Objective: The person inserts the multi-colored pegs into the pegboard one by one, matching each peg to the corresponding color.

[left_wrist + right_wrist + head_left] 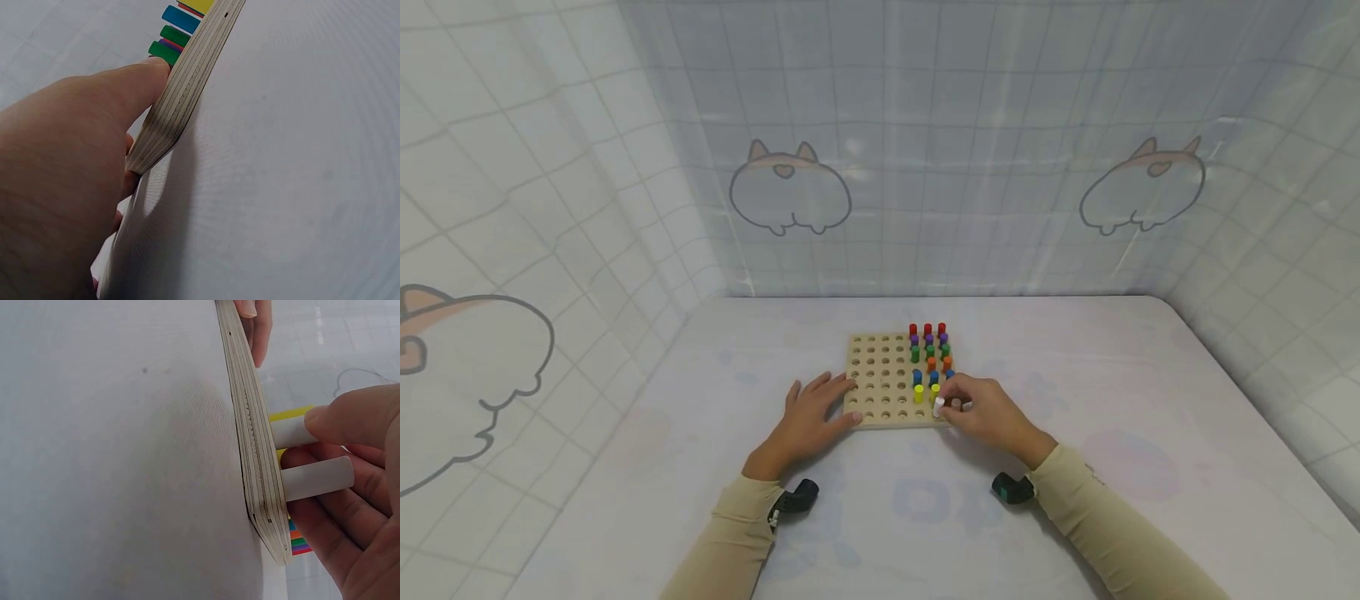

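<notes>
A wooden pegboard (886, 427) with rows of round holes lies on the table. My right hand (992, 417) is at its near right corner, pinching a white peg (290, 433) that stands in the board's front row. Beside it a second white peg (319, 478) stands upright, close to the fingers. My left hand (808, 421) rests at the board's left edge, fingers spread and relaxed, with the thumb (153, 72) on the near left corner.
On the board's right side stand red pegs (928, 329), purple, green, orange pegs (932, 364), blue pegs (917, 378) and yellow pegs (919, 394) in rows. The white table (880, 533) meets a tiled-pattern curtain (925, 250) behind.
</notes>
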